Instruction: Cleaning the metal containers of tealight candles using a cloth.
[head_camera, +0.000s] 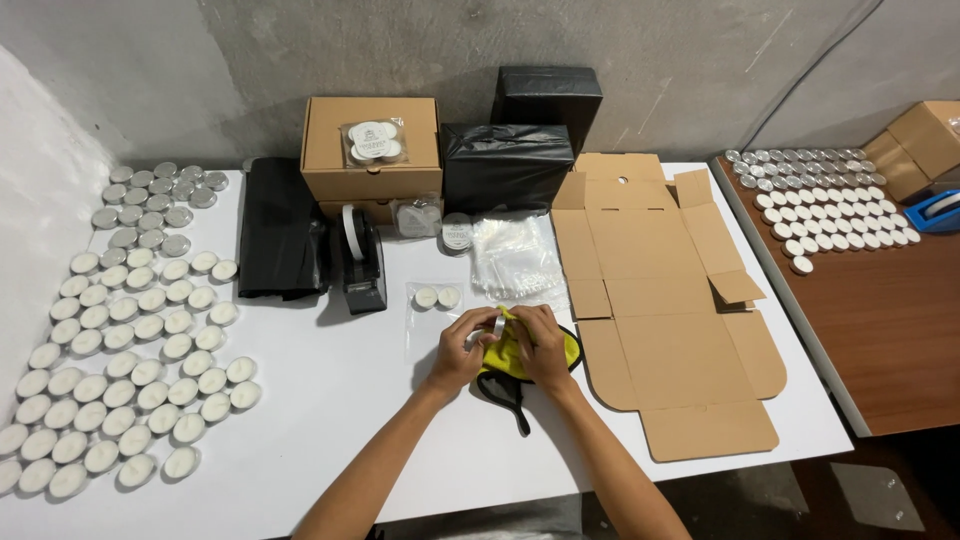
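Nearest to me, both forearms reach up over the white counter (330, 400). My left hand (462, 350) is closed around a small tealight (487, 325) with a metal cup, holding it up off the surface. My right hand (545, 345) meets it from the other side, fingers curled and pressing a yellow cloth (510, 350) against the tealight. The tealight is tipped on edge, its round face turned roughly toward me and to the right; it has no long axis that I can make out. The cloth is bunched over a black strap (515, 400), whose long axis runs back toward me.

Just beyond the hands lies a clear bag (432, 300) with two tealights in it. To the right a flat unfolded cardboard box (670, 340) lies open, long side running away from me. On the left, rows of white tealights (130, 380) cover the counter. Farther back stand a black tape dispenser (362, 265), a stack of clear bags (515, 260), and a closed cardboard box (372, 150).
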